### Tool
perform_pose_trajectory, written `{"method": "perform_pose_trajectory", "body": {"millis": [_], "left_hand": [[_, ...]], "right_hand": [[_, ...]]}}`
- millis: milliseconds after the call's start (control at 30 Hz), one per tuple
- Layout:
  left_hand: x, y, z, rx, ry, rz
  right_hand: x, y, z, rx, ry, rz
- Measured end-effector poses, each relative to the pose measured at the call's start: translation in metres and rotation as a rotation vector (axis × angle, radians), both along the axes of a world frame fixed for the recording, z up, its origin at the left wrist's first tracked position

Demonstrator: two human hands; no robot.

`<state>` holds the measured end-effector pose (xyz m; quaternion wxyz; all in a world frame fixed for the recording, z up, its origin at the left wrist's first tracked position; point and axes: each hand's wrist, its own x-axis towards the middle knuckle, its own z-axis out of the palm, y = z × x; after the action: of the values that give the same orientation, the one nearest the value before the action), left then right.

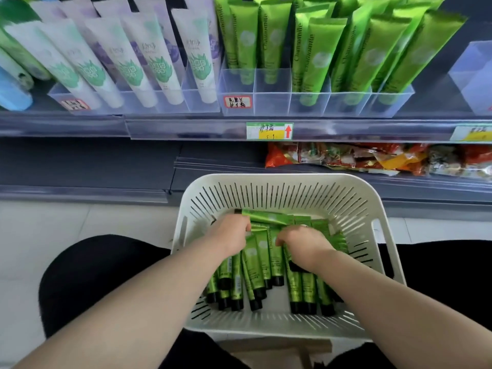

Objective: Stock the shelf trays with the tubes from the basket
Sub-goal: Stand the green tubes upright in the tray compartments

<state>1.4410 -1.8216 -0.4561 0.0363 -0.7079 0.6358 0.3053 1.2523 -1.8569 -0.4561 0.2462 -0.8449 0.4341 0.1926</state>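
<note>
The green tubes lie in a heap in the white basket, most of them with their black caps toward the person and their flat ends toward the shelf. One crosswise tube lies on top at the far side of the heap. The left hand is down in the basket, and its fingers are curled tight on the near end of that crosswise tube, so it is holding it. The right hand is just beside it, also on the heap. Its fingers are bent down onto the flat ends of the tubes under them, but I cannot tell if they really have one in their grip (the fingertips are hidden among the tubes). The two hands are close but do not touch. The basket sits between the person's knees in black cloth, on a pale floor. Up above on the shelf stands a clear tray with slots, and more shelf tubes of the same green stand upright in it; the two slots on the left look less full. Left of it a second tray holds white tubes that lean back. A price tag with a red arrow sticks to the shelf edge, and shiny snack bags lie on the shelf below.
</note>
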Motion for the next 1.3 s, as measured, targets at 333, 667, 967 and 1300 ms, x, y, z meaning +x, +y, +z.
{"method": "perform_pose_trajectory", "body": {"millis": [333, 667, 967, 1300], "left_hand": [[0.014, 0.0, -0.021, 0.0, 0.004, 0.033], [0.014, -0.004, -0.031, 0.009, 0.014, 0.047], [0.002, -0.013, -0.034, 0.168, -0.061, -0.06], [-0.01, -0.014, -0.044, 0.282, -0.224, -0.178]], "right_hand": [[0.026, -0.011, -0.044, 0.01, 0.244, 0.137], [0.031, -0.004, -0.064, -0.028, 0.295, 0.212], [0.022, -0.011, -0.042, 0.014, 0.123, 0.146], [-0.006, -0.014, -0.028, 0.296, -0.231, -0.348]]}}
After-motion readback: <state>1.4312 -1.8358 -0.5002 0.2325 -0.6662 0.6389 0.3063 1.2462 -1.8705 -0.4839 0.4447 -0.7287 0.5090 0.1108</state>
